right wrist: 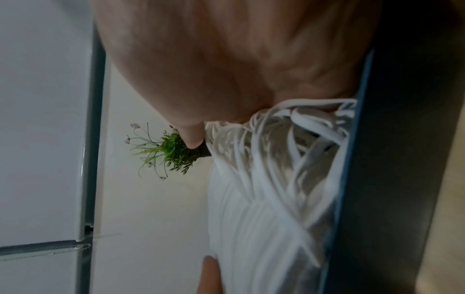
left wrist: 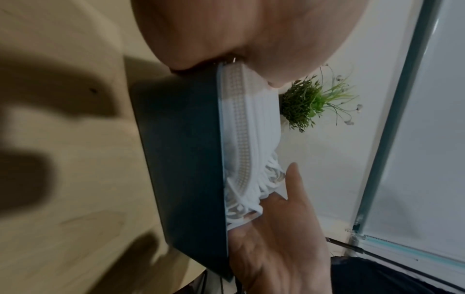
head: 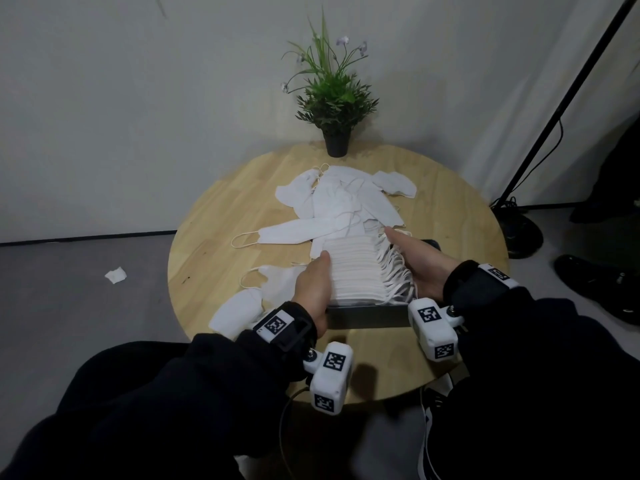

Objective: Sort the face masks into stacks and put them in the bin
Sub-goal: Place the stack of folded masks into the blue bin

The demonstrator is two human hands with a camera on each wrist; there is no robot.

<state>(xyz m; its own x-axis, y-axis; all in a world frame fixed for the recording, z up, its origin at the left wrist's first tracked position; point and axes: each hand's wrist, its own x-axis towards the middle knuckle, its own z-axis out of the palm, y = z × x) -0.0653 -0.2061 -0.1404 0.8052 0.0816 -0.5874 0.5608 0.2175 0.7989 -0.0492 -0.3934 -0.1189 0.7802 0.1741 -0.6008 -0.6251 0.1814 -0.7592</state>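
Inside the one dark bin (head: pixel 367 315), one stack of masks (head: pixel 353 268) stands on edge. The right hand (head: pixel 422 268), fingers straight, presses the stack's loop end. The left hand (head: pixel 311 285) presses the opposite end, thumb straight, other fingers hidden. Step, as judged: seating the stack. Next: gather the loose masks (head: pixel 280 277), two left of the bin, plus an overlapping heap (head: pixel 339 199) beyond it, too tangled to count.

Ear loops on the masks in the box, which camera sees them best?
The right wrist view: the ear loops fill it close up, strand by strand. The head view shows them small beside the stack; the left wrist view shows only a bunch.
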